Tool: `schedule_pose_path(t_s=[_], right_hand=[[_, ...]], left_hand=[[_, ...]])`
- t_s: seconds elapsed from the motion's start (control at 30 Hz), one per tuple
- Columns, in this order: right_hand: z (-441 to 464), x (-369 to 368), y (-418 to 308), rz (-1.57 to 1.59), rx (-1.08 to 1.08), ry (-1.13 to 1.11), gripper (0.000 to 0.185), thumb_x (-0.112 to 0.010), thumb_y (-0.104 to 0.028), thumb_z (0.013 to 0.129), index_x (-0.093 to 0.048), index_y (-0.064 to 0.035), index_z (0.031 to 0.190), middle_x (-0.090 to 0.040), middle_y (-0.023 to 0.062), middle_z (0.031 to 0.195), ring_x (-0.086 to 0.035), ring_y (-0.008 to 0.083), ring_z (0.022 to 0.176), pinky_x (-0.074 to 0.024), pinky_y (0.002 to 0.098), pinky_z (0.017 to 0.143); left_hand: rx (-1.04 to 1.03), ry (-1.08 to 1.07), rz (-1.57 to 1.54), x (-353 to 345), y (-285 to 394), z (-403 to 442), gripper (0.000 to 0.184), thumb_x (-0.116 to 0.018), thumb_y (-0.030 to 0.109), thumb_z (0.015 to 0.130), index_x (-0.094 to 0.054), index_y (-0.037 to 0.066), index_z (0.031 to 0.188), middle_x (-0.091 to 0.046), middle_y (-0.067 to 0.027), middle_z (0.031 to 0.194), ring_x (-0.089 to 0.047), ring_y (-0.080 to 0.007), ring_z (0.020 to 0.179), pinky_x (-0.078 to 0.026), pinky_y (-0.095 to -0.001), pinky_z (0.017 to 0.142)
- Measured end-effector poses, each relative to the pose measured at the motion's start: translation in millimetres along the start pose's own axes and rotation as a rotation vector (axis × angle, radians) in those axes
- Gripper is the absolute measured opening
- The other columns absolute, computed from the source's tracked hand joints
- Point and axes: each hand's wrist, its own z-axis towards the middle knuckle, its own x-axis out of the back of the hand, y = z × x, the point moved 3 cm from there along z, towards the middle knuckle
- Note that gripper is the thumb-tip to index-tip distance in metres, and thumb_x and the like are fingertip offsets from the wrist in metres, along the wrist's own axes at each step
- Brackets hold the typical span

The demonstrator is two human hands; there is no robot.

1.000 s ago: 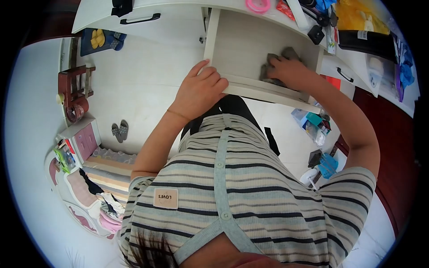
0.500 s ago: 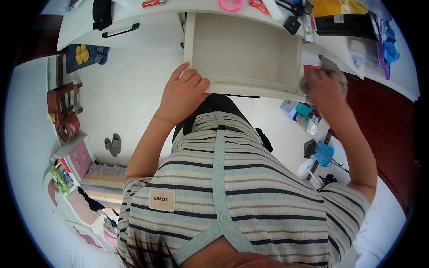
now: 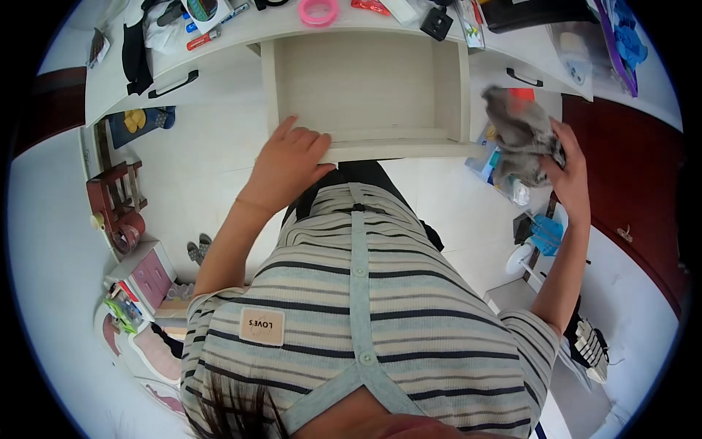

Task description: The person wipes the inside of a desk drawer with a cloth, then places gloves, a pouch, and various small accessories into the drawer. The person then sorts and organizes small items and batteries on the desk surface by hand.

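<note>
An open white drawer [image 3: 358, 152] is pulled out from the desk, its pale inside bare. My left hand [image 3: 289, 162] grips the left part of its front edge, fingers over the top and thumb on the outer side. To the right of the drawer, my right hand [image 3: 569, 175] is closed on a crumpled grey cloth [image 3: 523, 135]. The cloth hangs loosely and is slightly blurred. It is apart from the drawer.
On the desktop [image 3: 241, 33] are a pink tape roll [image 3: 318, 12], a red-handled cutter [image 3: 202, 40], a black box-like item [image 3: 436, 23] and a black pouch [image 3: 537, 13]. Below right, boxes and a blue item [image 3: 547, 234] stand on the floor. A dark red door [image 3: 621, 183] is at right.
My right hand has moved away from the drawer's right side, outward and slightly down, with the cloth now spread more. My left hand stays on the drawer's edge. The view has shifted.
</note>
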Motion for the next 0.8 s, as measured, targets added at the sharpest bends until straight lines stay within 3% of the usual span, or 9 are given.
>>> schedule_pose_path(t_s=[0.07, 0.17, 0.23, 0.47, 0.53, 0.67, 0.73, 0.8], right_hand=[[12, -8, -19, -0.015, 0.024, 0.031, 0.063, -0.062, 0.009, 0.068, -0.053, -0.0069, 0.128, -0.058, 0.0122, 0.114, -0.057, 0.0256, 0.105, -0.0415, 0.0289, 0.095], [34, -20, -63, -0.011, 0.160, 0.037, 0.057, -0.066, 0.004, 0.067, -0.056, -0.0064, 0.122, -0.057, 0.0111, 0.116, -0.056, 0.0264, 0.106, -0.0438, 0.0308, 0.094], [48, -30, -90, -0.576, 0.330, 0.017, 0.048, -0.071, -0.001, 0.066, -0.060, -0.0071, 0.112, -0.056, 0.0099, 0.118, -0.055, 0.0263, 0.109, -0.0473, 0.0335, 0.089], [78, -99, -65, -0.630, 0.617, -0.282, 0.039, -0.075, -0.012, 0.063, -0.064, -0.0091, 0.101, -0.056, 0.0072, 0.118, -0.054, 0.0252, 0.111, -0.0471, 0.0390, 0.089], [86, -121, -65, -0.537, 0.847, -0.262, 0.025, -0.072, -0.011, 0.066, -0.067, -0.0066, 0.090, -0.059, 0.0063, 0.115, -0.057, 0.0260, 0.105, -0.0447, 0.0415, 0.091], [100, -158, -61, -0.482, 0.651, -0.534, 0.020, -0.068, -0.011, 0.068, -0.069, -0.0059, 0.088, -0.062, 0.0073, 0.110, -0.058, 0.0267, 0.105, -0.0431, 0.0414, 0.094], [110, -174, -47, -0.812, 0.528, -0.721, 0.020, -0.064, -0.020, 0.071, -0.070, -0.0089, 0.086, -0.067, 0.0074, 0.094, -0.060, 0.0269, 0.102, -0.0436, 0.0421, 0.093], [117, -188, -45, -0.891, 0.538, -0.792, 0.023, -0.061, -0.025, 0.073, -0.071, -0.0085, 0.087, -0.067, 0.0097, 0.091, -0.061, 0.0284, 0.098, -0.0448, 0.0425, 0.090]], left_hand=[[-0.031, -0.014, -0.021, -6, 9, 10, 0.036, -0.070, 0.029, 0.079, -0.058, 0.006, 0.105, -0.063, -0.0090, 0.096, -0.059, -0.0270, 0.098, -0.041, -0.0430, 0.102], [-0.036, 0.042, -0.040, -14, 19, 18, 0.036, -0.070, 0.023, 0.078, -0.056, 0.008, 0.109, -0.063, -0.0073, 0.097, -0.060, -0.0254, 0.096, -0.049, -0.0380, 0.083], [0.007, -0.016, -0.051, -12, 19, 17, 0.035, -0.070, 0.022, 0.078, -0.056, 0.009, 0.107, -0.063, -0.0064, 0.097, -0.060, -0.0250, 0.096, -0.049, -0.0377, 0.082], [0.034, -0.003, -0.084, -14, 17, 14, 0.031, -0.069, 0.019, 0.076, -0.057, 0.011, 0.104, -0.063, -0.0042, 0.095, -0.060, -0.0227, 0.095, -0.050, -0.0360, 0.079], [0.035, 0.024, -0.088, -14, 17, 14, 0.030, -0.069, 0.018, 0.076, -0.057, 0.011, 0.103, -0.063, -0.0039, 0.095, -0.060, -0.0222, 0.095, -0.050, -0.0358, 0.079], [0.030, 0.014, -0.057, -14, 18, 14, 0.028, -0.069, 0.019, 0.077, -0.057, 0.010, 0.100, -0.063, -0.0028, 0.093, -0.060, -0.0212, 0.093, -0.050, -0.0348, 0.078], [0.026, 0.043, -0.062, -16, 18, 14, 0.028, -0.070, 0.019, 0.077, -0.057, 0.010, 0.100, -0.063, -0.0027, 0.092, -0.060, -0.0212, 0.092, -0.051, -0.0346, 0.078], [0.034, 0.074, -0.064, -17, 18, 13, 0.027, -0.070, 0.020, 0.076, -0.057, 0.010, 0.099, -0.062, -0.0025, 0.090, -0.060, -0.0213, 0.092, -0.051, -0.0345, 0.078]])
